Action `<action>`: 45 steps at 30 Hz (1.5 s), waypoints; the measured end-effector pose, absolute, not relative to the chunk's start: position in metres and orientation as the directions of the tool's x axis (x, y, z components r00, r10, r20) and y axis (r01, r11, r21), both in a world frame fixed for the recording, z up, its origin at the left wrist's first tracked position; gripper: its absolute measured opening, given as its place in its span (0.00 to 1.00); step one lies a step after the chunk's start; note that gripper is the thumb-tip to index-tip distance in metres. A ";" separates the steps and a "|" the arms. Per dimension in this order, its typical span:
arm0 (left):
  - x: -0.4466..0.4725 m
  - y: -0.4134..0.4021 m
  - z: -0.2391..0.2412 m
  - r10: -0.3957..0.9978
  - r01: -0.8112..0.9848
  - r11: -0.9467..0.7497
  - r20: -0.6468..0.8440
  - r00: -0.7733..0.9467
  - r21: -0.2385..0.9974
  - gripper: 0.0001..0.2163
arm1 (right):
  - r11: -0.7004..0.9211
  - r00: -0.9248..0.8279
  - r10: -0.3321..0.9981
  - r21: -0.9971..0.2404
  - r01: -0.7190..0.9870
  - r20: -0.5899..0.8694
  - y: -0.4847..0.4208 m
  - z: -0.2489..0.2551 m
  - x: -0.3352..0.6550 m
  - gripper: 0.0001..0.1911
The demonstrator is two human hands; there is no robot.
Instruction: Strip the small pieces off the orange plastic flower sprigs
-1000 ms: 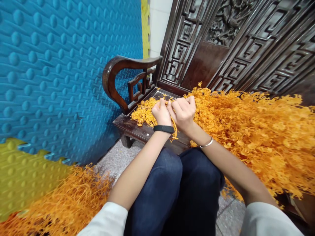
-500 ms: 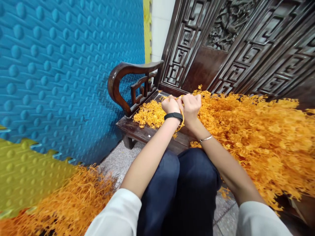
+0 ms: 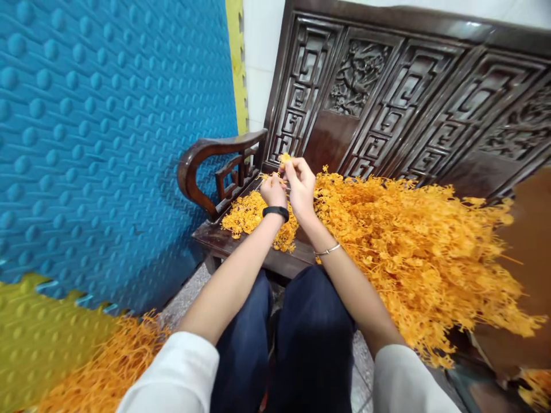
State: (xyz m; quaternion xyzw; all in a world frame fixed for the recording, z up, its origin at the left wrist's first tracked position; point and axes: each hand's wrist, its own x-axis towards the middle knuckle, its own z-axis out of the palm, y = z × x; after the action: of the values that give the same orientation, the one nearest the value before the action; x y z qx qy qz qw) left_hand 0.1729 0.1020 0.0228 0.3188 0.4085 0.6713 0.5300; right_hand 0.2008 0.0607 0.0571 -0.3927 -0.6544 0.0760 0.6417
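Note:
My left hand (image 3: pixel 272 193) and my right hand (image 3: pixel 299 184) are raised together over the seat of a dark carved wooden bench (image 3: pixel 241 241). Both are closed in a pinch on a small orange plastic sprig (image 3: pixel 284 161), whose tip shows above my right fingers. A black band sits on my left wrist and a thin silver bracelet on my right. Below the hands lies a small heap of orange pieces (image 3: pixel 249 212). A big pile of orange plastic branches (image 3: pixel 413 246) covers the bench to the right.
A blue studded foam mat (image 3: pixel 107 132) stands on the left, with a yellow mat (image 3: pixel 38 338) below it. Stripped orange stems (image 3: pixel 107 367) lie on the floor at lower left. My knees in dark trousers (image 3: pixel 301 332) are at the bottom.
Both hands have lifted up and away from the seat, still pinched together on the sprig. The camera has tilted upward, showing more of the bench back.

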 end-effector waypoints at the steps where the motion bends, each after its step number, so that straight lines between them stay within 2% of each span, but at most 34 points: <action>1: 0.171 0.100 0.021 0.971 -0.439 -0.112 0.005 -0.238 0.891 0.11 | 0.668 0.108 0.668 -0.657 0.349 0.736 0.062 0.052 0.205 0.19; 4: 0.163 0.094 0.015 0.977 -0.411 -0.127 0.044 -0.206 0.903 0.16 | 0.642 0.040 0.749 -0.740 0.201 0.661 0.062 0.039 0.218 0.17; 8: 0.135 0.093 0.012 0.988 -0.370 -0.137 0.101 -0.116 0.919 0.15 | 0.663 0.018 0.741 -0.735 0.143 0.672 0.057 0.035 0.226 0.13; 11: 0.106 0.090 0.013 0.990 -0.332 -0.138 0.132 -0.041 0.933 0.14 | 0.627 0.007 0.759 -0.734 0.261 0.651 0.059 0.032 0.230 0.11; 13: 0.087 0.084 0.012 0.990 -0.308 -0.131 0.142 0.014 0.942 0.13 | 0.589 -0.013 0.762 -0.684 0.431 0.647 0.064 0.024 0.233 0.10; 16: 0.063 0.070 0.011 0.985 -0.275 -0.095 0.131 0.116 0.957 0.12 | 0.428 -0.088 0.819 -0.501 0.752 0.567 0.076 0.009 0.235 0.09; 18: 0.050 0.061 0.010 0.978 -0.256 -0.040 0.090 0.189 0.966 0.13 | 0.322 -0.114 0.873 -0.385 0.865 0.474 0.086 -0.002 0.234 0.08; 23: 0.029 0.051 0.010 0.889 -0.270 0.233 -0.093 0.448 0.934 0.18 | 0.236 -0.091 0.909 -0.321 0.917 0.407 0.103 -0.020 0.233 0.05; 25: 0.026 0.050 0.012 0.855 -0.268 0.285 -0.118 0.505 0.921 0.18 | 0.199 -0.057 0.915 -0.324 0.925 0.400 0.107 -0.025 0.236 0.02; 27: 0.026 0.049 0.014 0.830 -0.251 0.310 -0.132 0.542 0.917 0.18 | 0.184 -0.026 0.917 -0.364 0.913 0.398 0.108 -0.028 0.238 0.04; 29: 0.028 0.049 0.016 0.822 -0.243 0.297 -0.118 0.556 0.923 0.16 | 0.242 -0.025 0.908 -0.476 0.846 0.418 0.104 -0.027 0.237 0.04; 32: 0.030 0.050 0.015 0.832 -0.213 0.232 -0.080 0.550 0.949 0.14 | 0.430 -0.028 0.851 -0.668 0.608 0.524 0.086 -0.014 0.226 0.03; 34: 0.031 0.052 0.014 0.836 -0.212 0.242 -0.093 0.541 0.947 0.15 | 0.528 -0.029 0.811 -0.710 0.466 0.584 0.068 0.000 0.216 0.08; 38: 0.030 0.054 0.013 0.852 -0.283 0.286 -0.108 0.511 0.916 0.16 | 0.637 -0.214 0.760 -0.638 0.434 0.614 0.034 0.024 0.200 0.13; 43: 0.029 0.054 0.012 0.877 -0.272 0.243 -0.092 0.471 0.931 0.14 | 0.748 -0.445 0.661 -0.489 0.449 0.604 0.020 0.027 0.195 0.09; 45: 0.029 0.053 0.012 0.866 -0.271 0.217 -0.058 0.496 0.938 0.14 | 0.766 -0.501 0.642 -0.447 0.463 0.581 0.022 0.023 0.194 0.11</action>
State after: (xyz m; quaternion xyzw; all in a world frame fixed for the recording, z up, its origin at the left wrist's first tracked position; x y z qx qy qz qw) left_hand 0.0294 0.0528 0.0125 0.4839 0.3078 0.3965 0.7169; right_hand 0.1943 0.0215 0.0233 -0.3216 -0.8584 0.1172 0.3821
